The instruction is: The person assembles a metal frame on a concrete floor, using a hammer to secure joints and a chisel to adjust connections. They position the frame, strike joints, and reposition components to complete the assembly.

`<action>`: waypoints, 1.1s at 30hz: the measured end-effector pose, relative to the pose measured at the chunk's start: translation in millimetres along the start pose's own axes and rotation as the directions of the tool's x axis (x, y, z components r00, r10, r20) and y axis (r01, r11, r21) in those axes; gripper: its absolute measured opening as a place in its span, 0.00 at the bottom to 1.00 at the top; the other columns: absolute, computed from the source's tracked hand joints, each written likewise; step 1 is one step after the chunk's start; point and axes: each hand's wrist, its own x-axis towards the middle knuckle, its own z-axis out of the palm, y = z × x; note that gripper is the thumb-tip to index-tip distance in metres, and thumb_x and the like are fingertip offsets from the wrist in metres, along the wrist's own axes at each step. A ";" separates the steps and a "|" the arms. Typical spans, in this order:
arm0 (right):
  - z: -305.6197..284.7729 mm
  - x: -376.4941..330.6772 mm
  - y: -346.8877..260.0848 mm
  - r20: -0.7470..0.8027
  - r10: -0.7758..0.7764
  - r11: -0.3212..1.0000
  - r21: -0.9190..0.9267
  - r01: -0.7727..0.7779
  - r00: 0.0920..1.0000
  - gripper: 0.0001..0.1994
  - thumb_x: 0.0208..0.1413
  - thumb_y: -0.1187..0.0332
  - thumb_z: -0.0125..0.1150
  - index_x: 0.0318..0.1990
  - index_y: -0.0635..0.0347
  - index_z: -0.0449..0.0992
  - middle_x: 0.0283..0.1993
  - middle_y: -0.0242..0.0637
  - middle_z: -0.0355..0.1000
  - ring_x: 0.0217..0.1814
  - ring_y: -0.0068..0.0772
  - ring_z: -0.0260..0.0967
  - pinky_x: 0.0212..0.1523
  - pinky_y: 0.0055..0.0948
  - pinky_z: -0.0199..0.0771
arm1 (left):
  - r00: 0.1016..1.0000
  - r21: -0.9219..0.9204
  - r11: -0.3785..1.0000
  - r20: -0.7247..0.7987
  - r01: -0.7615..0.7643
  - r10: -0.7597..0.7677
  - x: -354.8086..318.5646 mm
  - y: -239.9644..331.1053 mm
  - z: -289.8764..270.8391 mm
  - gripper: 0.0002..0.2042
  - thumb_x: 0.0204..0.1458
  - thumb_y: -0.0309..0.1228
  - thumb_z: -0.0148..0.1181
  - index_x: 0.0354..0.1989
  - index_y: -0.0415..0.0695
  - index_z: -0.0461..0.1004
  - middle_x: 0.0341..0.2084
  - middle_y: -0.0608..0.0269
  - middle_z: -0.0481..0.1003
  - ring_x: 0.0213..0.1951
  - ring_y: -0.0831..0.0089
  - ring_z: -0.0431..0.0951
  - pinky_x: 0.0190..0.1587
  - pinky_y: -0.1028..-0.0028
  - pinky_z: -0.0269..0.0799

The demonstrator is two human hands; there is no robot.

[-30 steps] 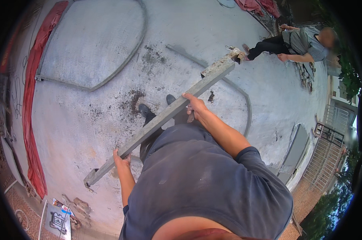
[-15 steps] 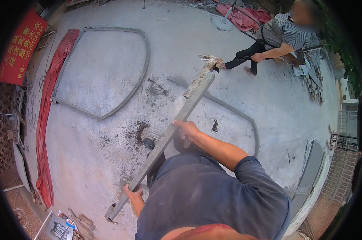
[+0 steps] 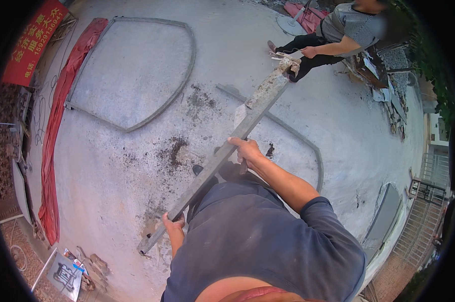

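We've got a long grey metal beam with crusted cement patches (image 3: 222,156) carried across the body, low end near the left hip, far end angled up toward a second person in a striped top (image 3: 340,30) crouching at the top right. Our left hand (image 3: 173,227) has its fingers wrapped round the beam near the low end; our right hand (image 3: 245,150) is clamped over the top at about mid-length, fingers curled shut on it. The beam is off the stained grey concrete floor (image 3: 111,166), over a dark scorch patch. To do this well, we'd judge: keep both grips tight, hands well apart for leverage, keep the far end away from the other person's hand (image 3: 309,51), which sits just beside the ragged tip. A curved grey metal frame (image 3: 137,121) lies flat to the left, a rolled red cloth strip (image 3: 56,141) along its far side, another curved bar to the right. Versus the frame half a second back: the beam now stands steeper, its tip much closer to the other person, and the view has swung so the red banner on the left shows more.
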 end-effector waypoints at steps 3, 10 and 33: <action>0.6 8.0 16.3 -0.022 0.018 0.995 0.102 -0.016 1.000 0.16 0.55 0.60 0.73 0.29 0.53 0.68 0.19 0.21 0.52 0.16 0.17 0.49 0.17 0.24 0.53 | 0.999 -0.001 1.000 0.049 -0.005 0.005 3.3 0.2 -3.1 0.17 0.49 0.39 0.64 0.47 0.48 0.75 0.47 0.57 0.79 0.48 0.53 0.80 0.52 0.47 0.78; 5.7 19.4 39.8 -0.075 0.152 0.983 0.111 -0.143 0.986 0.16 0.56 0.61 0.73 0.31 0.51 0.68 0.20 0.21 0.51 0.17 0.17 0.47 0.16 0.24 0.51 | 0.997 0.010 0.998 -0.037 0.068 -0.067 46.8 2.4 -4.5 0.15 0.49 0.38 0.63 0.44 0.48 0.74 0.46 0.56 0.77 0.48 0.52 0.79 0.54 0.46 0.76; -43.8 165.0 -3.2 -0.139 0.264 0.947 -0.150 -0.284 0.954 0.16 0.60 0.53 0.67 0.36 0.55 0.72 0.19 0.22 0.50 0.13 0.16 0.46 0.12 0.20 0.52 | 0.989 -0.011 0.998 -0.139 -0.055 0.053 35.8 -80.6 100.9 0.15 0.47 0.30 0.70 0.42 0.41 0.75 0.37 0.58 0.76 0.37 0.60 0.80 0.41 0.49 0.80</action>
